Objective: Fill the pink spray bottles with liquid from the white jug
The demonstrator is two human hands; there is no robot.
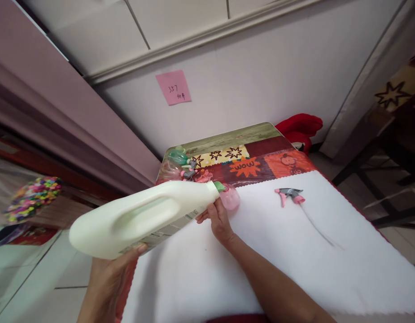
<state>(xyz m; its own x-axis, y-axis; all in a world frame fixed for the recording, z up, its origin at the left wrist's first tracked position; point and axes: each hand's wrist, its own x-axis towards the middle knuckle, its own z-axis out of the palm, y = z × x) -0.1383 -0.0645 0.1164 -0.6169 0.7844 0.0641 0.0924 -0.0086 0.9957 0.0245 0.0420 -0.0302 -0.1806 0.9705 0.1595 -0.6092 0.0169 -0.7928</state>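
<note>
A large jug (143, 215) lies slanted across the left-centre of the frame, its rounded base toward the lower left and its mouth toward the centre. It is pale, milky green-white and opaque, with a smooth, softly shining surface. A long grip recess is moulded into its side, a label with fine print and a barcode runs along its lower edge, and a ridged pale collar rings the neck. A green spout (220, 186) juts from the mouth.

The left hand (115, 264), at the lower left, grasps the jug from beneath near its base, thumb laid over the label. The right hand (221, 222), near the centre, touches the jug's neck with its fingers; whether they close around it I cannot tell, as the jug hides part of them.

Just beyond the spout, overlapping it in view, a rounded, translucent pink bottle (231, 199) stands on the white cover (194, 282). Right of centre lies a grey-and-pink spray head (290, 194), its thin clear tube trailing toward the lower right. Above the jug, a green spray bottle (177, 156) rests on its side at the table's far left corner.
</note>
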